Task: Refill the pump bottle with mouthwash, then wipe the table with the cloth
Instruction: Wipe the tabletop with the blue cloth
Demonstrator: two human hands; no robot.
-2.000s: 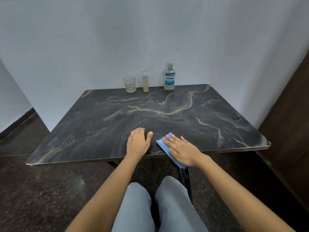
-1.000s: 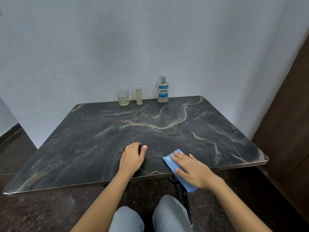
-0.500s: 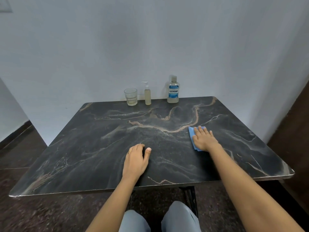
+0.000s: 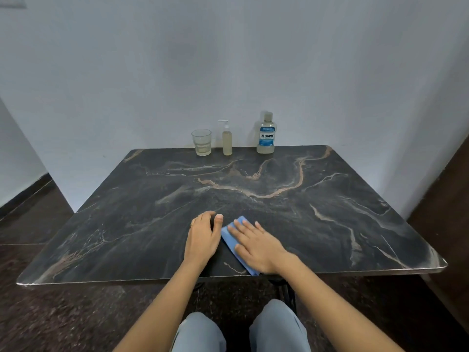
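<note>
Cloth [image 4: 229, 237] is a thin blue rectangle, soft-looking and lying flat, mostly hidden under the right hand [image 4: 256, 246]. Its near corner reaches the table's front edge by the wrist. That hand is palm down with the fingers straight and a bit spread, pressing the cloth onto the table [image 4: 330, 212], which is a glossy dark marble-look slab with tan and whitish veins and rounded corners.

Left hand [image 4: 203, 237] sits on bare tabletop just beside the cloth, on its left. It's relaxed, fingertips loosely bent, thumb out almost at the cloth's far corner, and it holds nothing.

Way past both hands, along the far edge against the plain pale wall, three upright things stand in a row. Furthest left is a clear glass [image 4: 201, 142] with a little pale liquid. Next is a slim clear pump bottle [image 4: 227, 142] with yellowish liquid and a white pump. Off to its right is a rounded mouthwash bottle [image 4: 266, 135] with a blue label, roughly ahead of the right hand.
</note>
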